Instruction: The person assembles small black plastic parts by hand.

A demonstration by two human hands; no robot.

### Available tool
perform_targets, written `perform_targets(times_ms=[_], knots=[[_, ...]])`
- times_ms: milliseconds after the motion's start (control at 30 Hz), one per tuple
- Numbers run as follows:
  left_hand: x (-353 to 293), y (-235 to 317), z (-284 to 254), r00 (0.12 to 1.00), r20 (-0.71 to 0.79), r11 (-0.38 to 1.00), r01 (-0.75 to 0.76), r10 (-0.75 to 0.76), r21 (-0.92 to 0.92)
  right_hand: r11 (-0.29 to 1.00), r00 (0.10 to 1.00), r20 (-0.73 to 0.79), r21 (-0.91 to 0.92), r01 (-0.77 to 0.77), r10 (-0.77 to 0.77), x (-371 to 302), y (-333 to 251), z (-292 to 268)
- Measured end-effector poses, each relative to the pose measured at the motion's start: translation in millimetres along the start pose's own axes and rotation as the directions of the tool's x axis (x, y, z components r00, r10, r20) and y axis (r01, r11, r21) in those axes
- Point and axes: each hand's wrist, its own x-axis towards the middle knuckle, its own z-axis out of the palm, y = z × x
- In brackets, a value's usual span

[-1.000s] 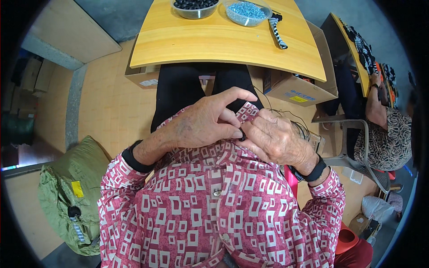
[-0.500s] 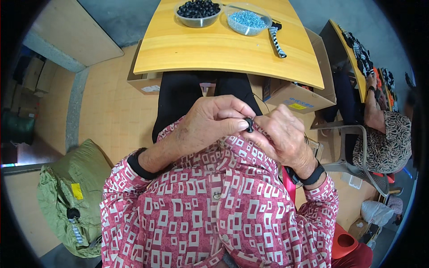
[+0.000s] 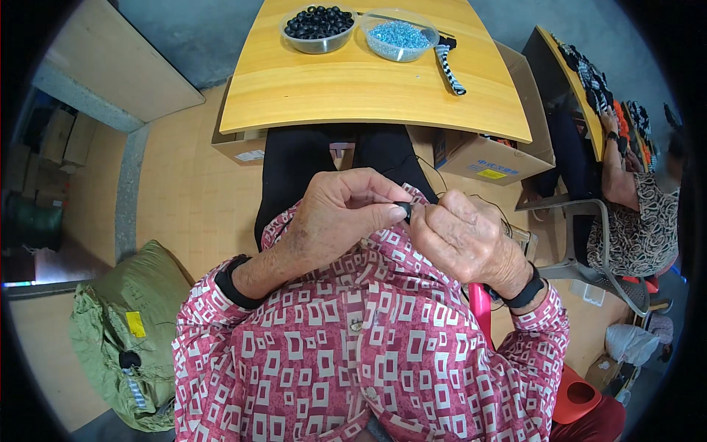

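Over my lap, my left hand (image 3: 335,214) pinches a small black rounded piece (image 3: 403,211) between thumb and fingertips. My right hand (image 3: 464,239) is closed right beside it, its thumb and forefinger meeting the piece's right side. Whether those right fingers hold anything else is hidden. Ahead on the yellow table (image 3: 361,103) stands a clear bowl (image 3: 324,47) of shiny black rounded pieces, similar in colour to the one held. A second clear bowl (image 3: 398,54), of pale blue beads, sits to its right. Beside that lies a black-and-white striped strip (image 3: 449,70) with a black end.
Cardboard boxes (image 3: 490,158) stand under the table. A stuffed green sack (image 3: 132,331) is on the floor at left. To the right, another person (image 3: 633,221) sits on a chair (image 3: 604,243) at a second table. A red stool (image 3: 574,398) is at lower right.
The black piece has turned and is now more covered by my fingers. My right hand has shifted slightly down, its fingers curled more tightly against the piece.
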Motion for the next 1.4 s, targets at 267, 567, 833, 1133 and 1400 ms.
perform_targets(times_ms=[267,567,833,1133,1400], knots=[[3,-4,4,0.994,0.013,0.975,0.110,-0.110,-0.195,0.983,0.992,0.087,0.149,-0.105,0.093,-3,3,-8],[7,0,0,0.965,0.110,0.813,0.261,-0.239,-0.520,0.905,0.960,0.003,0.333,-0.266,0.281,-4,-3,-7],[13,-16,-6,0.958,-0.052,0.799,0.205,-0.283,-0.566,0.970,0.975,0.060,-0.127,-0.207,0.216,7,-6,5],[13,-14,-10,0.967,0.036,0.752,0.218,-0.251,-0.623,0.951,0.955,0.002,0.085,-0.296,0.297,12,-8,7],[16,-15,-12,0.968,0.095,0.698,0.234,-0.232,-0.677,0.766,0.856,0.065,0.416,-0.490,0.512,8,4,3]])
